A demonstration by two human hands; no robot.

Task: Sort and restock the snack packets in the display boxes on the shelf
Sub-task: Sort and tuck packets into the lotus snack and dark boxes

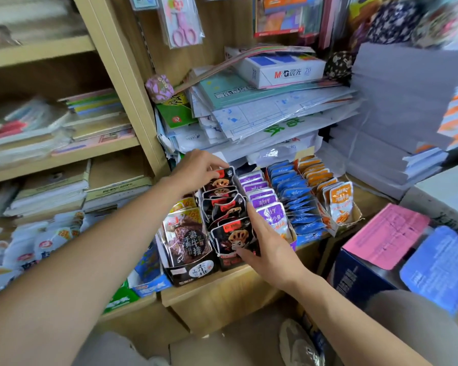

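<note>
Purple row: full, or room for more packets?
Full, as far as shows: purple packets stand packed from front to back, no gap. The right hand covers part of the front one.

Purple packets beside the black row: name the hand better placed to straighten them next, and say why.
Probably right. The right hand lies straight-fingered between the black packets and the purple packets, at their front. The left hand is busy pinching the rearmost of the black packets, farther off.

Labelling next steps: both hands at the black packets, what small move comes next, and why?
Probably squeeze the black row upright: the left hand pinches its rear packet, the right hand presses on its front packet, and those between lean unevenly.
</note>
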